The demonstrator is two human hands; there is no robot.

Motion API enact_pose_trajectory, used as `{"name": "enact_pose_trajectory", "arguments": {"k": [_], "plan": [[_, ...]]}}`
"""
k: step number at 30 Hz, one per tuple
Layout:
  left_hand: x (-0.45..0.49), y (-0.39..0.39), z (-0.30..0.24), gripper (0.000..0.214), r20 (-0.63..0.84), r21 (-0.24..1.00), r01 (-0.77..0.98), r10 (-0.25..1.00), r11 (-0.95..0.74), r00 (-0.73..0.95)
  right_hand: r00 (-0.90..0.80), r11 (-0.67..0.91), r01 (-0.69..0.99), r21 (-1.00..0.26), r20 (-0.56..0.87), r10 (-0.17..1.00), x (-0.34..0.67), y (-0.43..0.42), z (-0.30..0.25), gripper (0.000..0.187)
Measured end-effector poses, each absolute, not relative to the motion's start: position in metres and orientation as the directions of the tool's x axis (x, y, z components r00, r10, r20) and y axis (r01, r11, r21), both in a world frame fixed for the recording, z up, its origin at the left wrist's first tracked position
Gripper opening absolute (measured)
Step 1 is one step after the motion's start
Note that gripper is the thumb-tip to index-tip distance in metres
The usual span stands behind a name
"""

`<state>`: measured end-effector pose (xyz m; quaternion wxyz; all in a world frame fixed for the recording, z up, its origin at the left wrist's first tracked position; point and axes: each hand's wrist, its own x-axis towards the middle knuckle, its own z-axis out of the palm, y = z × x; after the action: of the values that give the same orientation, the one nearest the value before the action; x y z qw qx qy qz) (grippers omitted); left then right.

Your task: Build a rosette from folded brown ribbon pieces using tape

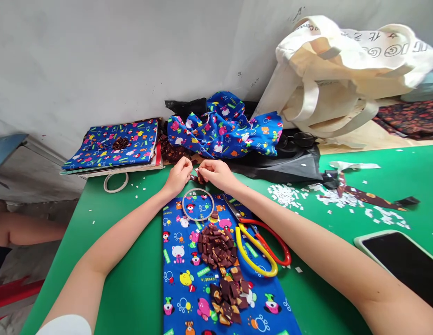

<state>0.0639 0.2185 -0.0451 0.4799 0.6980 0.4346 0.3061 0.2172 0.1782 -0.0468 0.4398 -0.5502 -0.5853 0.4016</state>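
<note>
Both hands meet above the far end of the blue cartoon-print cloth [174,288]. My left hand [179,177] is closed in a pinch at one end of a small brown patterned fabric piece [200,179]. Its other end is pinched by my right hand [218,175], whose fingers partly hide it. Just below the hands, a pale ring [183,209] lies on the cloth. Two heaps of cut brown fabric squares, a farther heap [218,246] and a nearer heap [230,298], rest on it. Scissors with red and yellow handles [253,237] lie beside them, under my right forearm.
A cloth-topped stack of papers [115,146] and another ring [116,191] are at left. Crumpled blue cloth [223,132] lies behind the hands. White scraps [284,195], a phone [401,260] and a canvas bag [317,97] are at right. A person's bare limb shows far left.
</note>
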Motion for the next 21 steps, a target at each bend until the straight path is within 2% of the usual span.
{"name": "enact_pose_trajectory", "arguments": {"k": [9, 21], "plan": [[0.0624, 0.2174, -0.0387, 0.016, 0.002, 0.883, 0.389, 0.829, -0.264, 0.560, -0.021, 0.087, 0.284, -0.955, 0.084, 0.996, 0.2175, 0.1772, -0.0439, 0.013], [0.0614, 0.2163, -0.0381, 0.019, 0.004, 0.892, 0.355, 0.789, -0.281, 0.615, -0.071, 0.107, 0.246, -0.963, 0.092, 0.993, 0.2178, 0.1757, -0.0443, 0.015]]}}
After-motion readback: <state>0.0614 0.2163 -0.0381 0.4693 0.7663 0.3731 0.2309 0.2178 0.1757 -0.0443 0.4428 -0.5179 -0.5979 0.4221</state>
